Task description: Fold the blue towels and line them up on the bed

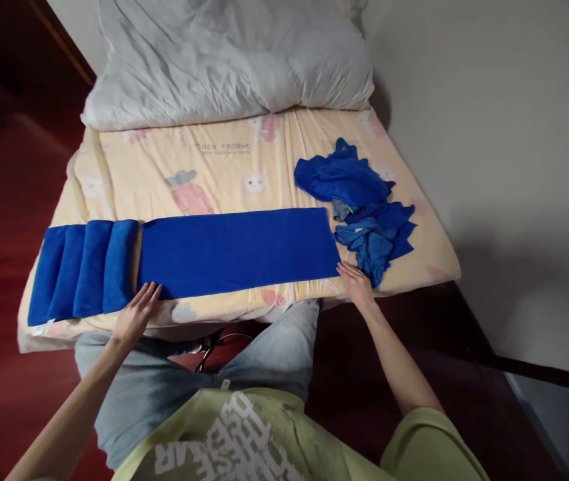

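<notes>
A flat blue cloth (239, 250), long and rectangular, is spread lengthwise across the bed. My left hand (139, 308) lies at its near left corner, fingers stretched out and resting on the edge. At the opposite near corner, my right hand (357, 284) touches the cloth with extended fingertips; its thumb is hard to make out. Left of the cloth sit several rolled or folded blue cloths (95, 267), side by side in a row. A crumpled heap of blue cloths (344, 177) lies just beyond the right end, close to my right hand.
The bed (224, 174) has a cream sheet printed with carrots and rabbits. A puffy grey-white quilt (224, 60) is piled at its far side. A pale wall (505, 147) runs along the right, and dark red floor (9, 200) shows on the left.
</notes>
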Available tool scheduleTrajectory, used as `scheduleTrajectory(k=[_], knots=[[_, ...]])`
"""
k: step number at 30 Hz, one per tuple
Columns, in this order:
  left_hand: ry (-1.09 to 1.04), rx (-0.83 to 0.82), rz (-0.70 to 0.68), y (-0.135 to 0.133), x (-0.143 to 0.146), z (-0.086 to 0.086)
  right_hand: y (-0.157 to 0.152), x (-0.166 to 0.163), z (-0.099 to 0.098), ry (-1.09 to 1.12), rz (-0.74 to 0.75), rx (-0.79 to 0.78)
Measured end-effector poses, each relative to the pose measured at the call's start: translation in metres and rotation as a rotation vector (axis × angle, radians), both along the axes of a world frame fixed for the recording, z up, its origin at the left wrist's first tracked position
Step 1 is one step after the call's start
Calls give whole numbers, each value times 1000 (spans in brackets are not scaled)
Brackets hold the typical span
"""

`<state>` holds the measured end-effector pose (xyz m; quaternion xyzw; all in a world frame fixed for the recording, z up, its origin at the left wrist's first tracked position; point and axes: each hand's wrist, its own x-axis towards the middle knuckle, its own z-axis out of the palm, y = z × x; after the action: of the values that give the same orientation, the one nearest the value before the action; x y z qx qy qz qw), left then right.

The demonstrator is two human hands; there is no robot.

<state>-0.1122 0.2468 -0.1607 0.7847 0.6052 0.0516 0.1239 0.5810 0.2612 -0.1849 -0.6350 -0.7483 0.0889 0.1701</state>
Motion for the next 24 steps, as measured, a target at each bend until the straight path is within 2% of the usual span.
scheduleTrajectory(k=[9,12,19,22,24], knots=[[73,87,18,6,2,-16,-11,-13,-7,-43,-13,40],[92,80,22,2,1,-18,-20,-8,-8,-28,16,24],[182,10,-24,-27,8,-11,-39,8,-14,-88,90,137],[221,-27,-21,-29,15,-6,-34,-3,-5,-111,59,171],[214,-48,-26,-22,19,-1,-23,-14,5,-74,13,189]])
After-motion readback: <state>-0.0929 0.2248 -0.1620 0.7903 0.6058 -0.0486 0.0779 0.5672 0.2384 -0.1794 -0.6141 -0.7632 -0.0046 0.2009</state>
